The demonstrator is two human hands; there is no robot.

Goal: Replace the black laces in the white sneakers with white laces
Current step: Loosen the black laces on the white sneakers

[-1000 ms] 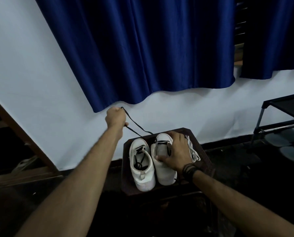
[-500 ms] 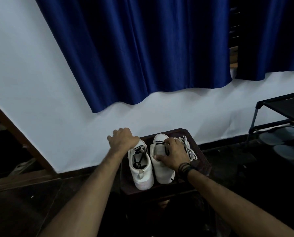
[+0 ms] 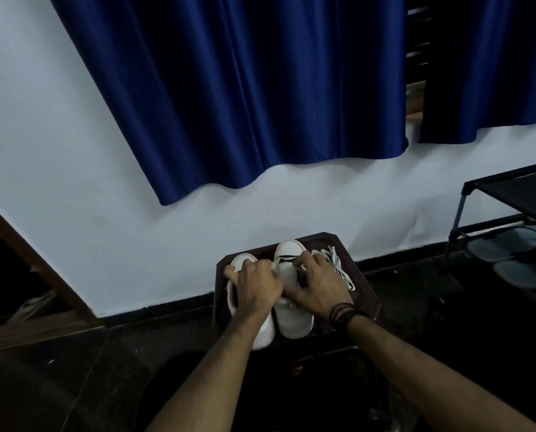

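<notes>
Head view shows me both hands down on the pair of white sneakers, which stand side by side, toes toward the wall, on a small dark brown surface (image 3: 365, 294) set against the white wall (image 3: 73, 151). My left hand (image 3: 255, 283) lies over the left sneaker (image 3: 265, 333), fingers curled over its top near the toe end; I cannot tell whether they grip a lace or only press on the shoe. My right hand (image 3: 318, 286) covers the middle of the right sneaker (image 3: 293, 322), fingers bent down into the lacing area, where a short stretch of black lace (image 3: 287, 259) crosses the white upper just ahead of the fingertips. Whether those fingers pinch the lace or just rest on it is hidden from me. The two hands sit close together, nearly touching between the shoes. A dark band of cords (image 3: 343, 313) wraps the right wrist.

Just to the right of the right sneaker, on the same surface, lie the loose white laces (image 3: 338, 263) in a small tangle, partly tucked behind my right hand.

Above hangs a deep blue curtain (image 3: 245, 88), its hem ending well above the shoes. At the far right stands a black metal rack (image 3: 510, 194) with pale sandals (image 3: 522, 269) on its low shelf. The floor (image 3: 57, 385) is dark.
</notes>
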